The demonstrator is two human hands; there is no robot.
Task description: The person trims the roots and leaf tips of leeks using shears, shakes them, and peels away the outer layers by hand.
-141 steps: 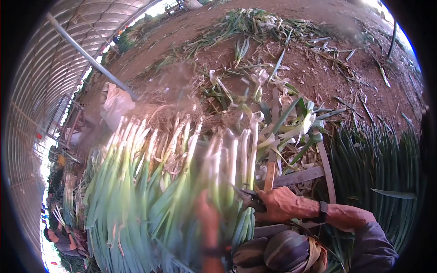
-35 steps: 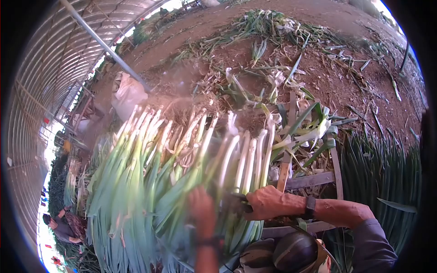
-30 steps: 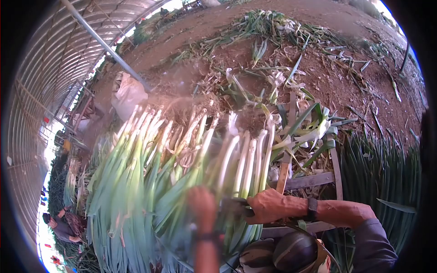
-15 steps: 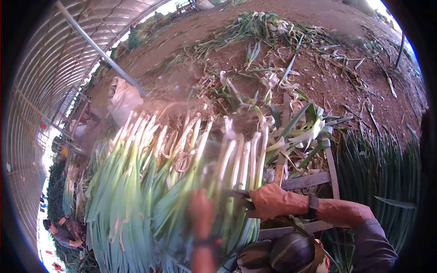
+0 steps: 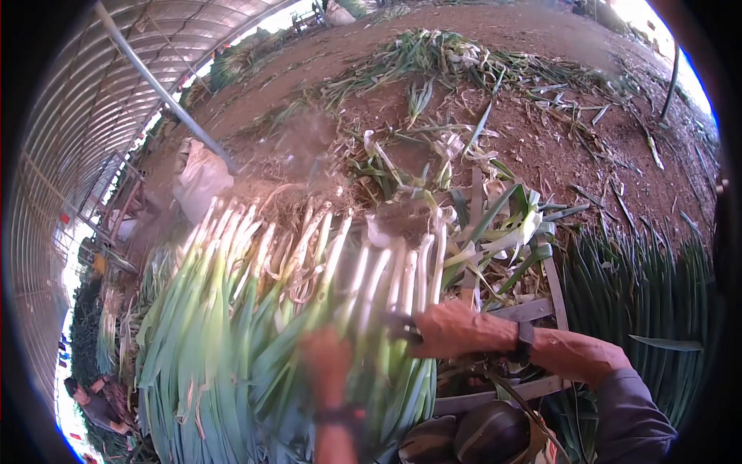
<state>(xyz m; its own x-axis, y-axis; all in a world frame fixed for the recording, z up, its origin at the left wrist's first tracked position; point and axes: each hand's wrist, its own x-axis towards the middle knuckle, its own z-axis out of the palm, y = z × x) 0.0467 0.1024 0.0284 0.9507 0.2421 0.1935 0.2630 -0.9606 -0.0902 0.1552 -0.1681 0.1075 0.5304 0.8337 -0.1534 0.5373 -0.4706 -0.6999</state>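
Head view: the leeks lie side by side before the person, pale root ends pointing away, green leaves toward the body. The right hand has its fingers curled round a dark tool over the rightmost stalks, near a wooden frame. The left hand is blurred over the leaves; whether its fingers grip anything cannot be told. Each leek should be light, firm at the shank, limp and tearable higher up, so the shank looks the safer hold.
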